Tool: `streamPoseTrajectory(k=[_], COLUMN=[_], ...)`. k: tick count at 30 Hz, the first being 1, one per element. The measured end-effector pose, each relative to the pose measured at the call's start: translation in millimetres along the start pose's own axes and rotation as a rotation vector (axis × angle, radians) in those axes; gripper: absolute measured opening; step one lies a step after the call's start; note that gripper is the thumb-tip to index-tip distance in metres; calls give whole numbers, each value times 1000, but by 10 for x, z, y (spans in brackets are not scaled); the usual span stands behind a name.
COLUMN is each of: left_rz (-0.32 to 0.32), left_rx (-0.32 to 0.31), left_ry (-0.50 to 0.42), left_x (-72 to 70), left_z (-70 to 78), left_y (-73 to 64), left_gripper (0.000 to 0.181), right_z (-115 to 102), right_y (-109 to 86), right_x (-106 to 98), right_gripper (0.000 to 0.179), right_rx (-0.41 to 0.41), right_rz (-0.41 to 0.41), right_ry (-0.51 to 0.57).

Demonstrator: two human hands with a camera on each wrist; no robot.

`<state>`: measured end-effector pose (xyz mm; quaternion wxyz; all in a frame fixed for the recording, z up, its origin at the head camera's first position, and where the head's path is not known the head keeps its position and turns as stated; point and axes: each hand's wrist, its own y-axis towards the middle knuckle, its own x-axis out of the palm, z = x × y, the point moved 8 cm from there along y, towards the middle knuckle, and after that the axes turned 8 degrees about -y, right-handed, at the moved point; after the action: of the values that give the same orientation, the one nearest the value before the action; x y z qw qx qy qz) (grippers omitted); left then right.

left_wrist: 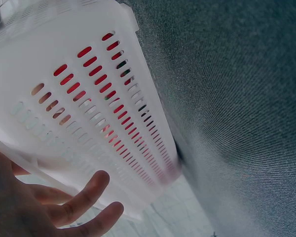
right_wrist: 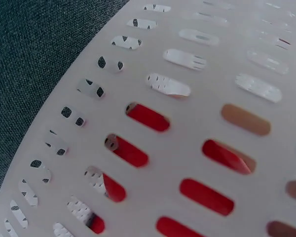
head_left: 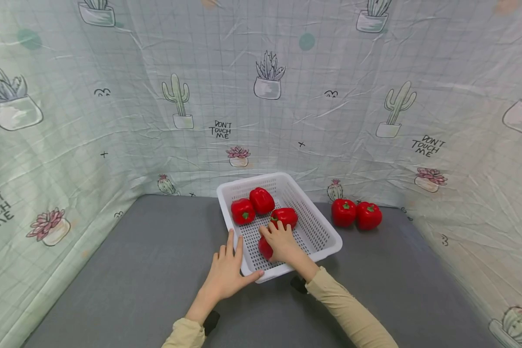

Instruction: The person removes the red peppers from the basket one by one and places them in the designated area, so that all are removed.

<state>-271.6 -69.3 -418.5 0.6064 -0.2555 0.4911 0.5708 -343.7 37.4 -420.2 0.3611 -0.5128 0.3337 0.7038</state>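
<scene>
A white slotted plastic basket [head_left: 310,220] stands on the grey table with several red bell peppers in it. My right hand [head_left: 282,244] reaches over its front rim and grips a red bell pepper [head_left: 265,247], partly hidden under the fingers. Just beyond those fingertips lies another pepper [head_left: 284,217] on its side. My left hand [head_left: 227,271] rests at the basket's front left corner, fingers extended along the left side and thumb on the front rim. In the right wrist view, red skin [right_wrist: 207,197] and parts of the hand show through the wall slots.
Two more peppers, one pepper [head_left: 243,211] with its stem toward me and one pepper [head_left: 262,200] behind it, sit in the basket's far left. Outside, right of the basket, a pair of red peppers [head_left: 343,212] stands near a printed cloth backdrop [head_left: 304,116] around the table.
</scene>
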Motion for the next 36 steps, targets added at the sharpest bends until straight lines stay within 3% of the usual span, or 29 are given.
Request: streamPoseTrajectory(k=[16,21,27,36], left_rz=[30,13,-2,-6], left_rx=[37,17,0,6], left_ry=[8,7,6,7], left_x=[-28,-11,8,24], left_z=[5,-12,-21,-26], left_y=[21,19,22,12], left_gripper=[96,97,98,99], right_z=[63,76,135,261], right_y=[19,-16,-98,-362], right_x=[-202,-287,-378,-526], right_gripper=[81,78,80,74], right_rx=[102,101,116,142], right_rz=[215,295,323,404], right_ry=[-56,-23,79,174])
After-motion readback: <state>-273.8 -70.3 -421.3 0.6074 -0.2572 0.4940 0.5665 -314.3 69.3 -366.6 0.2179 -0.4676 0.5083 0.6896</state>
